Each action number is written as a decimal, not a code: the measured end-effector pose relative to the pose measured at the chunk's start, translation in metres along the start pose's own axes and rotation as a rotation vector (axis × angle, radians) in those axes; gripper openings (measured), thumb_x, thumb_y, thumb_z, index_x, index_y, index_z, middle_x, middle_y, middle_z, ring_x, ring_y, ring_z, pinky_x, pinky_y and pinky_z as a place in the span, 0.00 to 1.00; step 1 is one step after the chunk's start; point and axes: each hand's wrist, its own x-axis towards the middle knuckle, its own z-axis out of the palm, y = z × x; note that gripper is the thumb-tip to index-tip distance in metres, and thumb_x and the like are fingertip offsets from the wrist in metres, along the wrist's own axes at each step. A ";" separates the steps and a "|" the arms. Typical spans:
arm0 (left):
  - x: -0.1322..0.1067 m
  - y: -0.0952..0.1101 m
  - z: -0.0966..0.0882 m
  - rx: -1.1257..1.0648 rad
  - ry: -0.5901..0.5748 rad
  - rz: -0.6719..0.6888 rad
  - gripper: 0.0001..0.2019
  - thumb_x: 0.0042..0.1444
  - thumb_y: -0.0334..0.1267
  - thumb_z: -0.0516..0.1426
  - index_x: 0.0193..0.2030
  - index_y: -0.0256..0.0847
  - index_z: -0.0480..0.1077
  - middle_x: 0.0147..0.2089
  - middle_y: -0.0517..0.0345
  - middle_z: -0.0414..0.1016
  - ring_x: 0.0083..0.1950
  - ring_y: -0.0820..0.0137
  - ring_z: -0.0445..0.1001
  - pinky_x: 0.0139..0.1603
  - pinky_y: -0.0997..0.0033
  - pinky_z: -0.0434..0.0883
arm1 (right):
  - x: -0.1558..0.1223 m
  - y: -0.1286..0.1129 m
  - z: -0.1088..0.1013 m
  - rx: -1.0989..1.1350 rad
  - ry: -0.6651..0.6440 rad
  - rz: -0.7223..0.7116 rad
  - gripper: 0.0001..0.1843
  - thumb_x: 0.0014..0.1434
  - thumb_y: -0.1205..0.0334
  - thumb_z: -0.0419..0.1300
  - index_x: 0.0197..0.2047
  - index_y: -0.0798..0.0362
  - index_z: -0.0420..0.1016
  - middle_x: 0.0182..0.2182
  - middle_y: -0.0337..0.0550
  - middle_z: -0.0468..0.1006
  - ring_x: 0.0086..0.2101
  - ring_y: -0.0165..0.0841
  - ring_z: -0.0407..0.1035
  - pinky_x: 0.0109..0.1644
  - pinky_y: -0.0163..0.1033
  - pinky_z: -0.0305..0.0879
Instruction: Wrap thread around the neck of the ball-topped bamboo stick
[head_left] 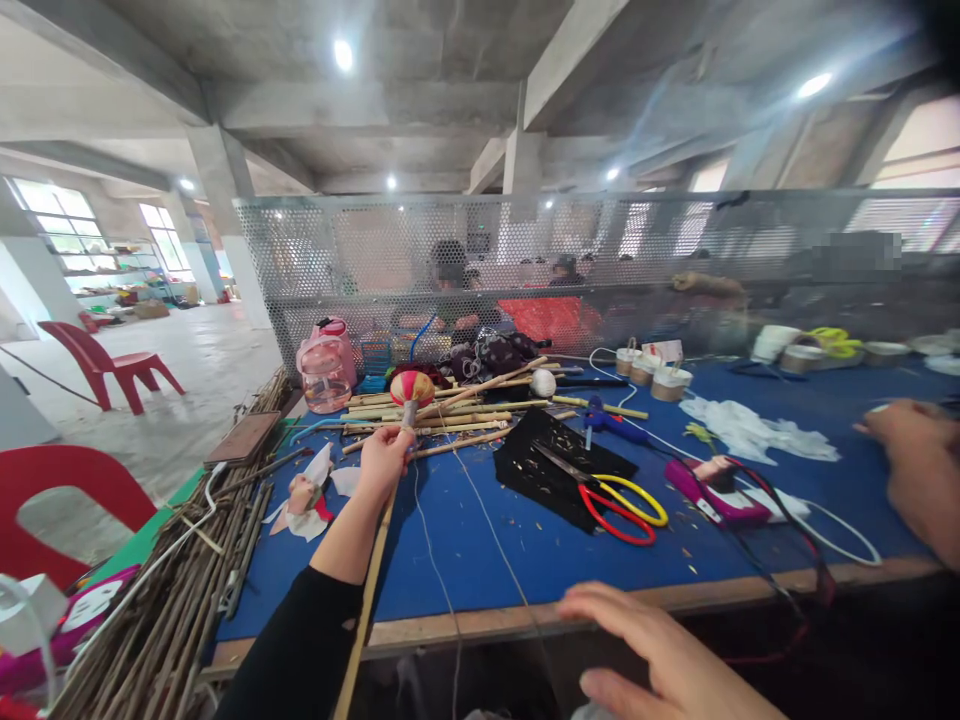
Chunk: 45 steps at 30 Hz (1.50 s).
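Observation:
My left hand (384,460) is closed round a long bamboo stick (367,600) just below a round red-and-yellow cloth head (412,387) fixed on its top. The stick slants down toward me past my black sleeve. My right hand (660,655) hovers low at the table's near edge, fingers stretched out and holding nothing. Thin white thread (480,520) trails from the stick across the blue table (525,560).
Red-and-yellow scissors (615,500) lie on black cloth (559,465). More bamboo sticks (450,410), a pink bottle (327,365), a pink glue gun (712,490) and small tubs (652,375) are further back. A bundle of sticks (180,600) lies left. Another person's hand (919,470) rests at right.

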 end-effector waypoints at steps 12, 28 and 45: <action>-0.016 -0.004 0.019 0.085 -0.126 0.114 0.15 0.46 0.40 0.61 0.39 0.34 0.71 0.24 0.60 0.73 0.20 0.76 0.66 0.21 0.78 0.63 | 0.210 -0.076 0.044 0.976 -0.278 -0.118 0.47 0.32 0.72 0.69 0.56 0.44 0.55 0.44 0.40 0.70 0.38 0.31 0.70 0.36 0.35 0.66; -0.019 -0.002 0.017 0.262 0.014 0.170 0.15 0.45 0.40 0.62 0.38 0.34 0.74 0.27 0.60 0.74 0.19 0.78 0.63 0.20 0.78 0.60 | 0.216 -0.068 0.037 0.531 0.116 -0.314 0.14 0.50 0.52 0.58 0.26 0.55 0.75 0.21 0.37 0.70 0.25 0.29 0.59 0.31 0.36 0.54; -0.038 0.018 0.023 -0.519 -0.444 -0.146 0.17 0.43 0.43 0.66 0.33 0.35 0.68 0.29 0.61 0.71 0.15 0.87 0.54 0.10 0.88 0.51 | 0.215 -0.066 0.024 0.844 -0.046 -0.331 0.15 0.48 0.51 0.63 0.31 0.54 0.72 0.14 0.29 0.56 0.17 0.24 0.47 0.22 0.34 0.43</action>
